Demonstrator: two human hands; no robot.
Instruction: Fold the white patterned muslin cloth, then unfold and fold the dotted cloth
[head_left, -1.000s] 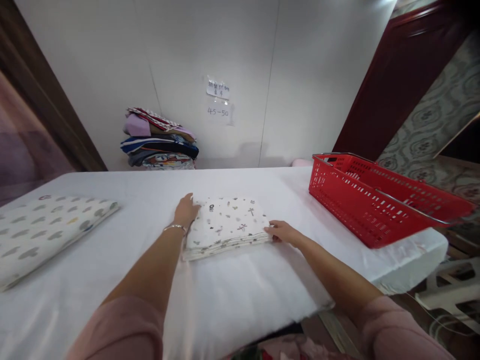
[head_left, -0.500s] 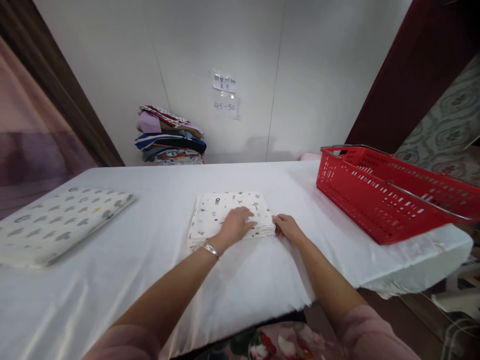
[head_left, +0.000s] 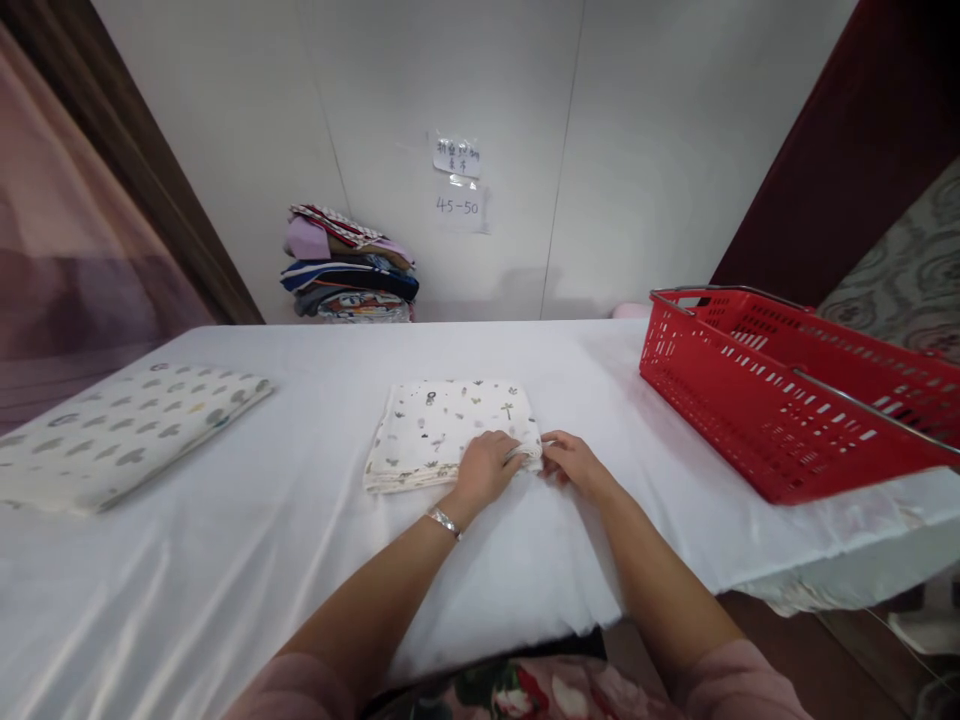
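Observation:
A folded white cloth with small grey and green prints (head_left: 435,425) lies flat in the middle of the table. My left hand (head_left: 487,468), with a silver bracelet at the wrist, grips the near edge of this cloth toward its right corner, thumb and fingers closed on the layers. At the right near corner is my right hand (head_left: 568,460), its fingers at the cloth's side edge; the fingertips are partly hidden, so their hold is unclear. A second folded cloth with grey cloud-like prints (head_left: 135,430) rests at the left.
A red plastic basket with metal handles (head_left: 750,410) stands on the right of the white-covered table (head_left: 300,560). At the back left, a stack of folded fabrics (head_left: 352,270) sits against the wall. Two paper signs (head_left: 457,205) hang on the wall.
My left hand has moved right and down, from the cloth's top to its near edge. The cloth has shifted slightly left. The camera view has also shifted a little.

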